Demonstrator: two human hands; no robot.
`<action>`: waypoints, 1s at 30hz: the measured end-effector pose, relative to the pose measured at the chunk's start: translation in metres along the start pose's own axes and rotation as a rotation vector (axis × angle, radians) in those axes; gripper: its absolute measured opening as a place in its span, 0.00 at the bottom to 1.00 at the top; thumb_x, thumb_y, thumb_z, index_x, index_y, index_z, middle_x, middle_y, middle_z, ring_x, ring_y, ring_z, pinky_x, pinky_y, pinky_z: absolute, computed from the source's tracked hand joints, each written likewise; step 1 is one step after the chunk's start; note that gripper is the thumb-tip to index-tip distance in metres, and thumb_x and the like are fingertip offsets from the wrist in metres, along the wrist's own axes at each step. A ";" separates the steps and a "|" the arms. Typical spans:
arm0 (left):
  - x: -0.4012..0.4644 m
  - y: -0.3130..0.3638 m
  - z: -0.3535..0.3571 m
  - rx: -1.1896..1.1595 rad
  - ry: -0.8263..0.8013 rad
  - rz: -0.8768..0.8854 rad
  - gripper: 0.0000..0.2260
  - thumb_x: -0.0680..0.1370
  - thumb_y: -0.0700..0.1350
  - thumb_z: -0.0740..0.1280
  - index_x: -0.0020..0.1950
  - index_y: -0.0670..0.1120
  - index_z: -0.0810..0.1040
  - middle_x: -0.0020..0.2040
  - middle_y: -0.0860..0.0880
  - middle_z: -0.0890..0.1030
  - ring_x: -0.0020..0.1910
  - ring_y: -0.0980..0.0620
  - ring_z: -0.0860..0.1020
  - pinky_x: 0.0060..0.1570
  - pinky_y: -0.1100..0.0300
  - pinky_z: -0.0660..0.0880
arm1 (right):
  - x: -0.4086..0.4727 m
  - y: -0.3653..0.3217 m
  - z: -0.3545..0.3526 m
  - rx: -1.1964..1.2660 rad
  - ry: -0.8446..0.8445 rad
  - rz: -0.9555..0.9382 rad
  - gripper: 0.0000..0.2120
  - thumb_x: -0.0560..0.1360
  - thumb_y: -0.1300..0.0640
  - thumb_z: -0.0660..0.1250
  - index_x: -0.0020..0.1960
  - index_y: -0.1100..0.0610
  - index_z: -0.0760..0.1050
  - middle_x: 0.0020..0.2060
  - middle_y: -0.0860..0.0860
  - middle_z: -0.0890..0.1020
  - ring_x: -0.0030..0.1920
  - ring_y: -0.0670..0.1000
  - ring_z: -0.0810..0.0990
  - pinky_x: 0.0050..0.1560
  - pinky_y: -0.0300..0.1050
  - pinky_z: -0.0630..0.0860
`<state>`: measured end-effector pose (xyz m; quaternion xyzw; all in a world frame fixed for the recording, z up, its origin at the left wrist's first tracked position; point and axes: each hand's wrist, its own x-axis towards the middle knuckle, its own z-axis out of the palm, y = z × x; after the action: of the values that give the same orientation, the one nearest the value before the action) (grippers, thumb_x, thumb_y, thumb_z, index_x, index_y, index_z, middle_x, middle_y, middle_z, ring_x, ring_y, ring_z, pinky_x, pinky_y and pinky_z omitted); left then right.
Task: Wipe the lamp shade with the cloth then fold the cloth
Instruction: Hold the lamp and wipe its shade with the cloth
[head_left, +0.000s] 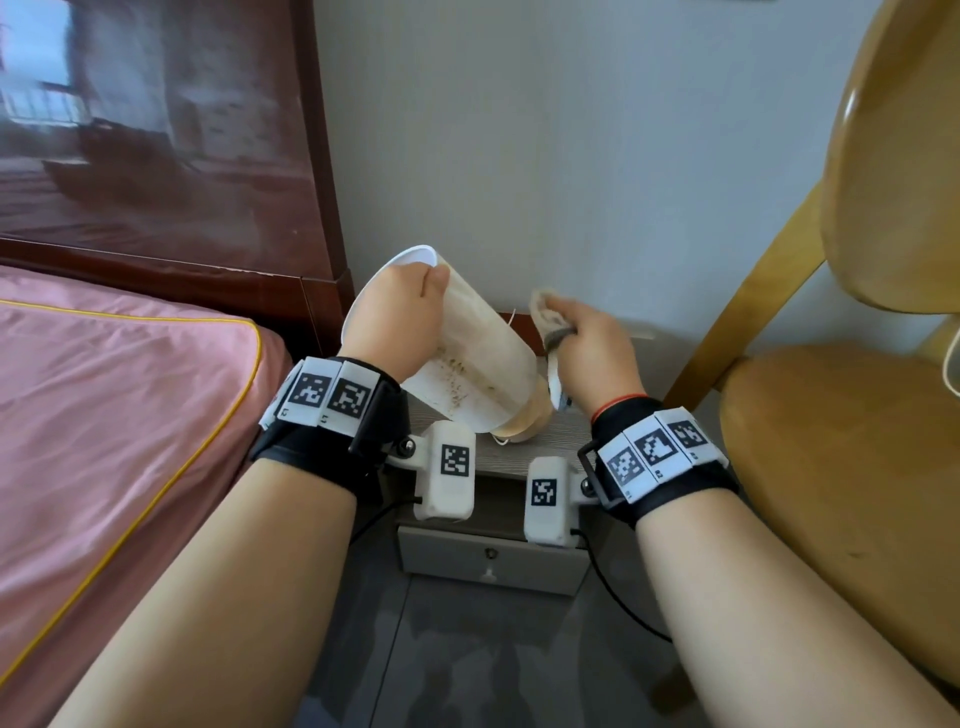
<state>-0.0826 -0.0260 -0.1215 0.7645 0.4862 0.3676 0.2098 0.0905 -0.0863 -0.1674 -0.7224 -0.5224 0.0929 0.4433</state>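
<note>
A cream lamp shade with brown specks on its side is tilted over the nightstand, its wide white rim turned up and to the left. My left hand grips that rim, thumb on the outside. My right hand holds a bunched beige cloth just to the right of the shade, a small gap apart from it. Below the shade's narrow end a tan lamp base shows partly.
The grey nightstand with a drawer stands between a pink-covered bed on the left and a yellow wooden chair on the right. A dark red headboard and a white wall stand behind.
</note>
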 end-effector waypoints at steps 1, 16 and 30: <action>0.000 0.001 0.001 0.003 -0.007 0.004 0.21 0.83 0.50 0.53 0.31 0.44 0.62 0.29 0.45 0.66 0.32 0.45 0.67 0.38 0.46 0.72 | 0.002 -0.007 0.000 0.070 0.043 -0.039 0.23 0.74 0.68 0.54 0.64 0.54 0.76 0.58 0.58 0.80 0.58 0.57 0.77 0.60 0.52 0.74; -0.003 0.003 0.007 -0.058 -0.063 0.026 0.21 0.83 0.49 0.55 0.30 0.47 0.61 0.27 0.50 0.64 0.28 0.49 0.64 0.35 0.54 0.64 | -0.010 -0.012 0.033 0.149 -0.181 -0.188 0.32 0.76 0.73 0.50 0.75 0.49 0.61 0.76 0.50 0.62 0.75 0.48 0.60 0.68 0.30 0.54; 0.001 -0.001 0.006 -0.032 -0.111 0.061 0.20 0.83 0.52 0.54 0.31 0.48 0.62 0.28 0.50 0.64 0.28 0.50 0.65 0.35 0.56 0.65 | 0.004 0.020 -0.003 0.004 0.061 0.186 0.22 0.76 0.65 0.53 0.68 0.56 0.70 0.62 0.58 0.77 0.63 0.59 0.75 0.61 0.47 0.70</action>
<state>-0.0781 -0.0250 -0.1259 0.7949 0.4443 0.3385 0.2371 0.1080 -0.0862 -0.1792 -0.7694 -0.4390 0.1128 0.4501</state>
